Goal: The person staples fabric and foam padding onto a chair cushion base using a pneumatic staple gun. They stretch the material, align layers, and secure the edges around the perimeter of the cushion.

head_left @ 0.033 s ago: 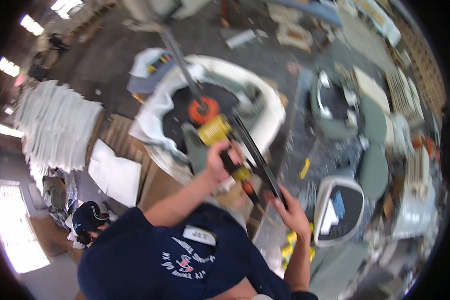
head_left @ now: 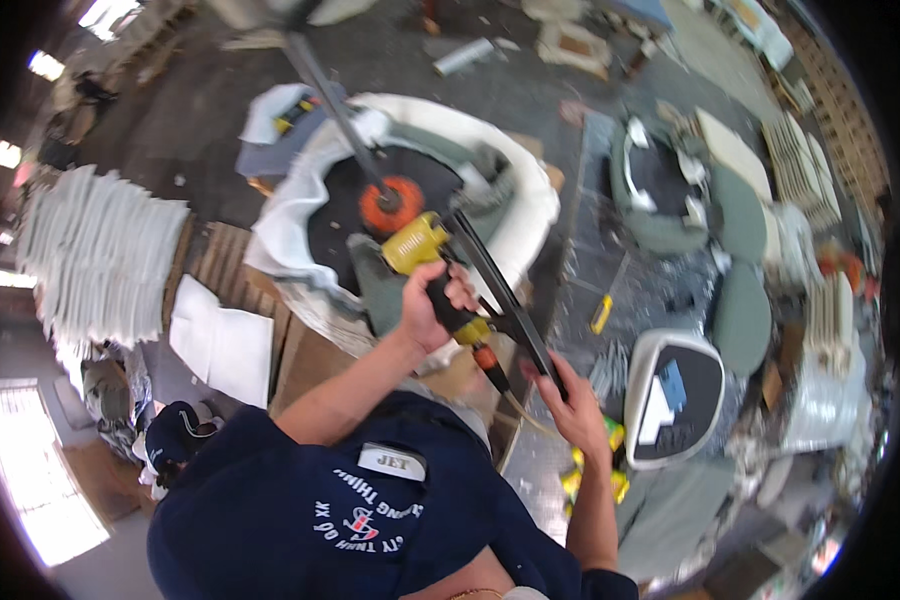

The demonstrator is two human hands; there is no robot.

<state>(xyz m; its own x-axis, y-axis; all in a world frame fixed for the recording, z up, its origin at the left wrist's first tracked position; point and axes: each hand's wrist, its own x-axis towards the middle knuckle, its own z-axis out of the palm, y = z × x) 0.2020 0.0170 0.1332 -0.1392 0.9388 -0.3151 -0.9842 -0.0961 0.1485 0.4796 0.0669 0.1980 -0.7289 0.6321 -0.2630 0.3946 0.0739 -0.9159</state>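
Note:
My left hand [head_left: 432, 308] is closed round the black grip of a yellow air staple gun [head_left: 416, 243]. Its long black magazine [head_left: 500, 285] slants down to the right. At the magazine's lower end, my right hand [head_left: 572, 405] is closed on it; what the fingertips do there is partly hidden. An air hose [head_left: 525, 413] runs from an orange fitting below the grip. Just beyond the gun lies a rounded upholstered seat part [head_left: 518, 220] with white padding, green fabric and a black middle. Over it extends a grey rod [head_left: 335, 110] with an orange round piece [head_left: 391, 206] near its end.
A stack of white padding sheets [head_left: 105, 250] stands at the left, near a person in a dark cap [head_left: 175, 430]. On the plastic-covered table [head_left: 590, 270] at the right are a yellow-handled tool [head_left: 601, 314], a white-rimmed seat part [head_left: 715, 420] and green cushions [head_left: 740, 317].
The whole view has shifted slightly, with the scene moving left and a little up. Both hands keep hold of the staple gun, in nearly the same pose.

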